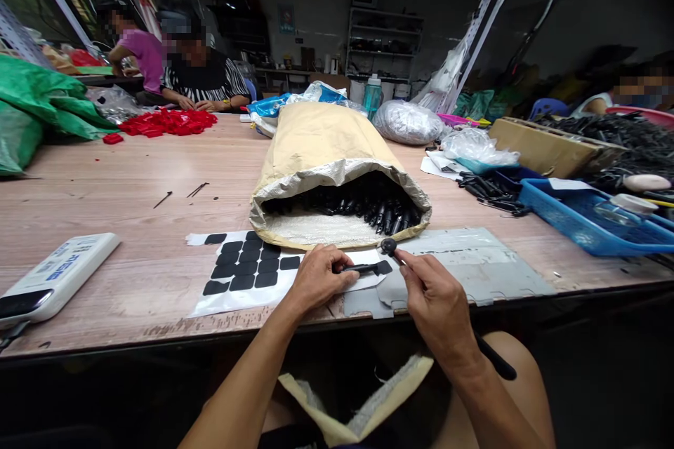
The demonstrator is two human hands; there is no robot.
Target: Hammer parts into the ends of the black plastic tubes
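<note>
My left hand [321, 275] is closed on a slim black part [363, 269], pressed down near the table's front edge. A dark square patch [383, 267] sits at that part's right end. My right hand [434, 298] grips a black-handled tool [388, 246] with a thin shaft and a round black head. The round head is just above the patch, apart from it. Left of my hands lies a white sheet of black square stickers [247, 263]. Directly beyond them, a tan woven sack [331, 130] gapes toward me, full of black parts [390, 214].
A grey board [474, 266] lies under my right hand's side. Blue basket [595, 217] and cardboard box [547, 147] stand right, beside heaped black parts. At left are a white power bank [57, 277] and red pieces [168, 122]. Co-workers sit beyond the table.
</note>
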